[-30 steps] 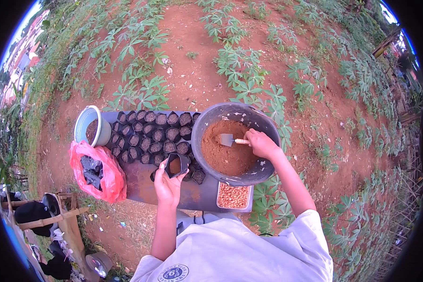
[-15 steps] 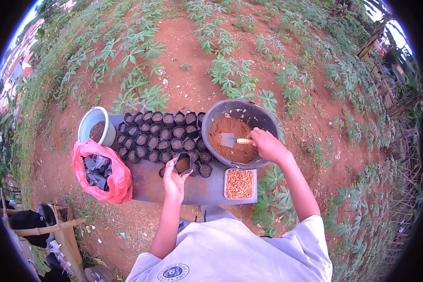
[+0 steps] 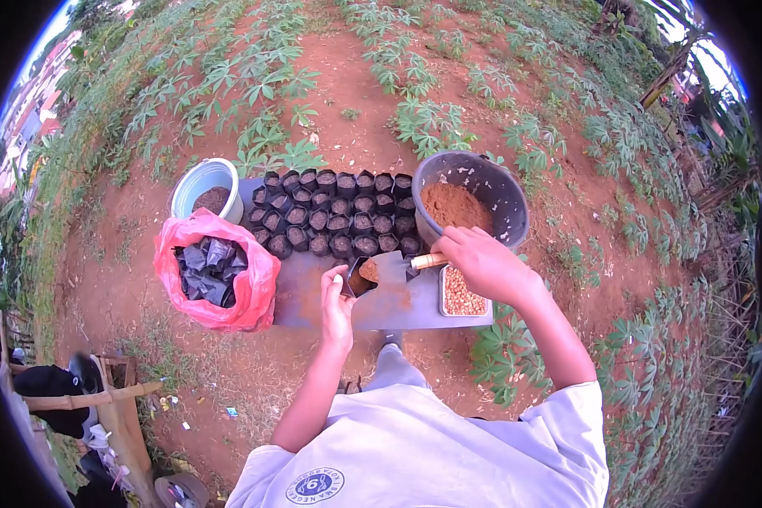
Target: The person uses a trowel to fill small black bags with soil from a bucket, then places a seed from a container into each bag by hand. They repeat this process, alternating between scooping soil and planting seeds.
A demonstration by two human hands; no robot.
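Note:
My left hand holds a small black seedling bag open over the grey board. My right hand grips the wooden handle of a metal trowel, whose blade rests at the bag's mouth. Brown soil shows inside the bag. Behind my right hand stands a dark basin of brown soil. Several filled black bags stand in rows at the back of the board.
A white bucket with soil stands at the far left. A pink plastic sack of empty black bags lies left of the board. A small tray of seeds sits under my right wrist. Cassava plants and red earth surround the board.
My right hand has brought the trowel out of the basin and over to the bag in my left hand. The camera view has shifted, so the board sits further right.

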